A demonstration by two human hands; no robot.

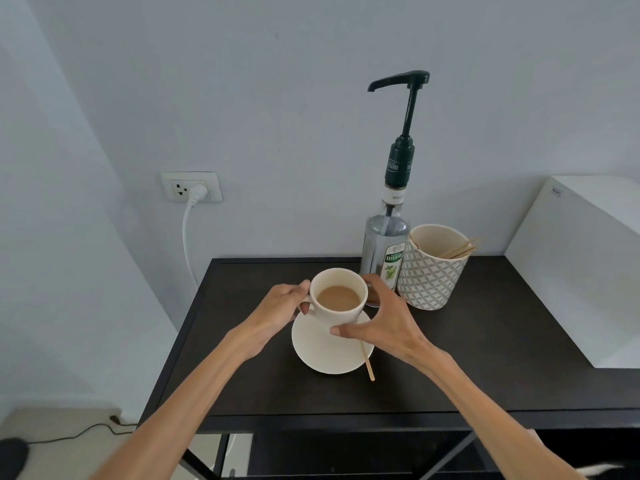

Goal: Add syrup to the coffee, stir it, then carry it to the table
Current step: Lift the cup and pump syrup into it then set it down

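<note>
A cream cup [337,315] of milky coffee is lifted slightly and tilted above its white saucer [322,351] on the dark table [485,358]. My left hand [280,311] grips the cup's handle. My right hand [384,318] curves around the cup's right side, thumb against the base and fingers behind the rim. A wooden stir stick [367,363] lies over the saucer's right edge, its tip on the table. Behind the cup stands the clear syrup bottle [386,251], with its dark green pump [403,109] raised.
A patterned cup [431,275] holding several wooden sticks stands right of the bottle. A white box-like appliance [581,258] fills the table's right side. A wall socket [192,187] with a white cable is at the left. The floor lies below left.
</note>
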